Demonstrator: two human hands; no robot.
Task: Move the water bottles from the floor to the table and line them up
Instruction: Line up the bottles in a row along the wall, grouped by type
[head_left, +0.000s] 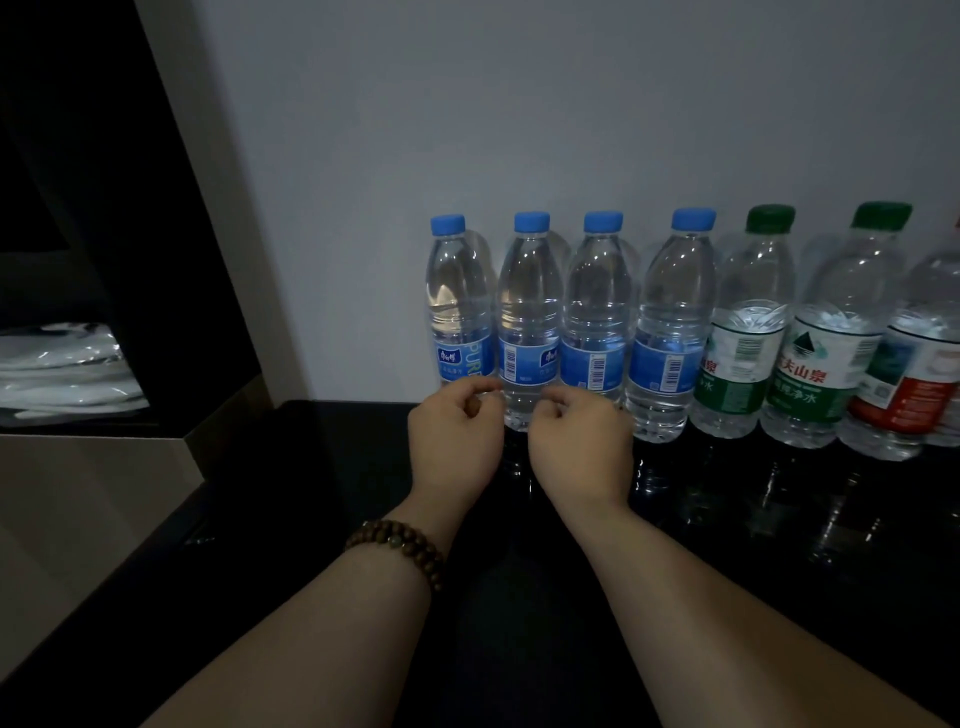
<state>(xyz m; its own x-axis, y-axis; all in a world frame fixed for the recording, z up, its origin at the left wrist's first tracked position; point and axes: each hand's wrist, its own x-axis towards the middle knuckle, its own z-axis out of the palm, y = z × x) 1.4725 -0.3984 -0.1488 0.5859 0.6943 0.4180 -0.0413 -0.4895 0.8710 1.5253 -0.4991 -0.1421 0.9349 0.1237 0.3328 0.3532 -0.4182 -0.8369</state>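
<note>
Where the frame darkens at far left, a black shelf recess (78, 208) holds a pale, crinkled, glossy bundle (62, 364) too dim to identify. Beside it, the table (337, 467) is black and mirror-glossy, with faint bottle reflections on its surface.

The left hand (454, 439), with a bracelet of round wooden beads (400, 545) at the wrist, has its fingers curled at the foot of the first blue-capped bottle (457, 312). The right hand (579, 441) is curled the same way just past the second blue-capped bottle (530, 312). The two hands flank the second bottle's ribbed base. Their fingertips are turned away and partly hidden, so I cannot tell whether either hand pinches the plastic or only rests near it.

All the bottles stand upright on the table in a row against the plain white wall (519, 104), shoulder to shoulder, clear and ridged. After the second come the third blue-capped bottle (597, 312) and the fourth blue-capped bottle (672, 322), both with blue labels. Next are the near green-capped bottle (748, 332) and the far green-capped bottle (831, 343). Last is the red-labelled bottle (919, 374), cut off by the right edge.
</note>
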